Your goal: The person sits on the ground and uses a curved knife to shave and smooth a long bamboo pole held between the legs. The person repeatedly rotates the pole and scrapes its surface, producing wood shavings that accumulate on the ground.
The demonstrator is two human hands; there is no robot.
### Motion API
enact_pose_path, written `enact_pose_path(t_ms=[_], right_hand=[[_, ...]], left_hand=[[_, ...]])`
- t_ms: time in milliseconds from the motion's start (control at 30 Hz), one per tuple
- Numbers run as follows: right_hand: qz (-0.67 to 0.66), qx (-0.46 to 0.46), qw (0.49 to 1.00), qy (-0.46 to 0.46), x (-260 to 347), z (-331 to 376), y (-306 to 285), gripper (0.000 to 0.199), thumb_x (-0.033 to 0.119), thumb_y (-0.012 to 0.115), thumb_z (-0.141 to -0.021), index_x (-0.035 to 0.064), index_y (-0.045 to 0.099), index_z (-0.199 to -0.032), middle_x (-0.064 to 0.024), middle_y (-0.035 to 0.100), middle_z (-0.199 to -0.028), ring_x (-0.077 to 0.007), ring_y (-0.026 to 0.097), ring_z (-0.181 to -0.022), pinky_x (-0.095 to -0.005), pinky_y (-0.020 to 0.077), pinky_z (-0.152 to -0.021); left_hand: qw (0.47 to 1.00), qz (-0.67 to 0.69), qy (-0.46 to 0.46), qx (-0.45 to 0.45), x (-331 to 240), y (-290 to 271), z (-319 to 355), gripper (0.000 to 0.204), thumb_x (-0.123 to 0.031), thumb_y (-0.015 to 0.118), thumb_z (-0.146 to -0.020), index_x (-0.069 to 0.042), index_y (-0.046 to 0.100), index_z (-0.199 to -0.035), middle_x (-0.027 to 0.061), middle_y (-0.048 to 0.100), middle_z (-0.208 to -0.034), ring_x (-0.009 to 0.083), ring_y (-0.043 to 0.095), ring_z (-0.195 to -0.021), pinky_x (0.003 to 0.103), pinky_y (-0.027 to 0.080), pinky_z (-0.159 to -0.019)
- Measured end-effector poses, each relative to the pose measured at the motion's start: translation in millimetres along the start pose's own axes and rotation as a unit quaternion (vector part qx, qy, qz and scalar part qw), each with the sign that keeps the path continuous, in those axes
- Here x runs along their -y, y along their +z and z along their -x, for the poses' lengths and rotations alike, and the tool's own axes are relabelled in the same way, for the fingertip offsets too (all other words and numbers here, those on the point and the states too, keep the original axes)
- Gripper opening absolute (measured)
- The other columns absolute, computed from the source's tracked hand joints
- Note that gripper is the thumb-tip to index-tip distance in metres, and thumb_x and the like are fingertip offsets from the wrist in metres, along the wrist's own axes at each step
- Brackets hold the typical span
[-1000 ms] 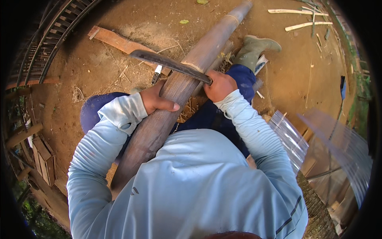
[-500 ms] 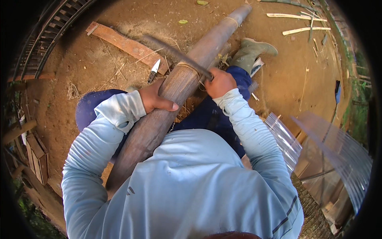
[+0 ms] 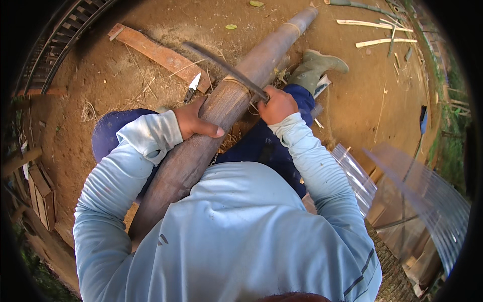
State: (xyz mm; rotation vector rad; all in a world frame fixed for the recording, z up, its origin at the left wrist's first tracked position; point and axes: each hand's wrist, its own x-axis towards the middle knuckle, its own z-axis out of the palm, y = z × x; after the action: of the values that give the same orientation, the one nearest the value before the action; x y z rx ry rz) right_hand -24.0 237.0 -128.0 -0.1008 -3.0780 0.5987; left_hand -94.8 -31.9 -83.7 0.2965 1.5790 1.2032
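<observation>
A long, tapering brown log lies diagonally across my lap, from lower left to its thin far end at the top. My left hand grips its near-left side, the thumb lying on top and the other fingers hidden. My right hand is closed around the end of a long, dark, blade-like tool. This tool slants across the log beside a thin tan band tied round it. Whether its edge touches the wood, I cannot tell. A second thin band circles the log farther up.
On the dirt ground left of the log are a knife with a black handle and a reddish plank. My boot rests to the right. Pale wood strips lie at far right; clear corrugated sheets stand at lower right.
The blade-like tool is in nearly the same place across the log, sharper to see now. Both hands keep their holds; the whole view has shifted slightly.
</observation>
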Motion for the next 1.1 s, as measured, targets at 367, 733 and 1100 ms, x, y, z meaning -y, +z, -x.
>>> enact_pose_path(t_ms=[367, 733, 1100], right_hand=[[-0.018, 0.016, 1.000, -0.018, 9.1, -3.9, -11.3, 0.017, 0.017, 0.068, -0.078, 0.0068, 0.064, -0.090, -0.0214, 0.068, -0.086, -0.0435, 0.066, -0.084, -0.0499, 0.0535, -0.073], [0.000, 0.009, 1.000, 0.014, 9.7, -0.8, -7.5, 0.020, 0.017, 0.070, -0.077, 0.0073, 0.066, -0.094, -0.0198, 0.069, -0.088, -0.0419, 0.066, -0.084, -0.0488, 0.0541, -0.074], [0.002, 0.024, 0.999, -0.023, 10.2, 2.8, -7.9, 0.022, 0.018, 0.069, -0.078, 0.0084, 0.066, -0.097, -0.0202, 0.069, -0.089, -0.0413, 0.067, -0.085, -0.0481, 0.0546, -0.076]], left_hand=[[0.999, -0.046, -0.013, -0.016, 4.9, -2.3, -0.2, 0.119, -0.043, 0.090, -0.062, 0.014, 0.028, -0.146, 0.0289, 0.054, -0.134, 0.0346, 0.056, -0.124, 0.038, 0.042, -0.108], [0.999, -0.048, -0.007, -0.018, -3.7, -0.3, 2.5, 0.118, -0.046, 0.089, -0.063, 0.015, 0.029, -0.145, 0.0299, 0.055, -0.133, 0.0353, 0.056, -0.124, 0.039, 0.042, -0.108], [0.997, -0.079, -0.006, -0.024, 1.5, -1.2, 2.1, 0.122, -0.049, 0.088, -0.062, 0.016, 0.029, -0.145, 0.0313, 0.054, -0.135, 0.0364, 0.056, -0.125, 0.038, 0.041, -0.109]])
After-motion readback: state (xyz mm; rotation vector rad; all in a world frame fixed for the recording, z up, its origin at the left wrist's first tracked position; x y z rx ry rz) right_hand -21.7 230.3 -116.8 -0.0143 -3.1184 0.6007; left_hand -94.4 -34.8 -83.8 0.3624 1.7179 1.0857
